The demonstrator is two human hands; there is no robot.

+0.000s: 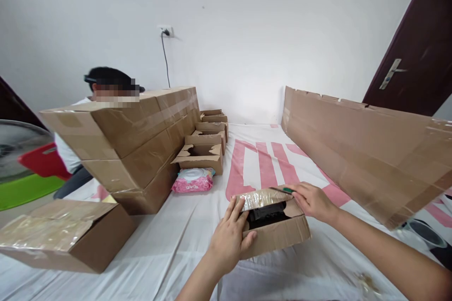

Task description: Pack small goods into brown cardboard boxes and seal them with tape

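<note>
A small cardboard box (275,242) sits in front of me on the cloth-covered surface, its taped top flap (257,199) partly raised. Something black (266,214) shows inside, though its kind is unclear. My left hand (229,235) grips the box's left end, with fingers over the top edge and thumb against the front side. At the far right corner, my right hand (314,202) is closed around a small green-handled tool (287,190), whose thin dark end lies along the flap's back edge. The exact kind of tool cannot be made out.
Stacked cartons (137,131) form a wall at left, with a taped carton (63,235) nearer. Open boxes (203,148) and a pink wipes pack (193,181) stand beside it. A cardboard panel (367,150) borders the right, near a tape roll (423,233). A person (109,82) sits behind the cartons.
</note>
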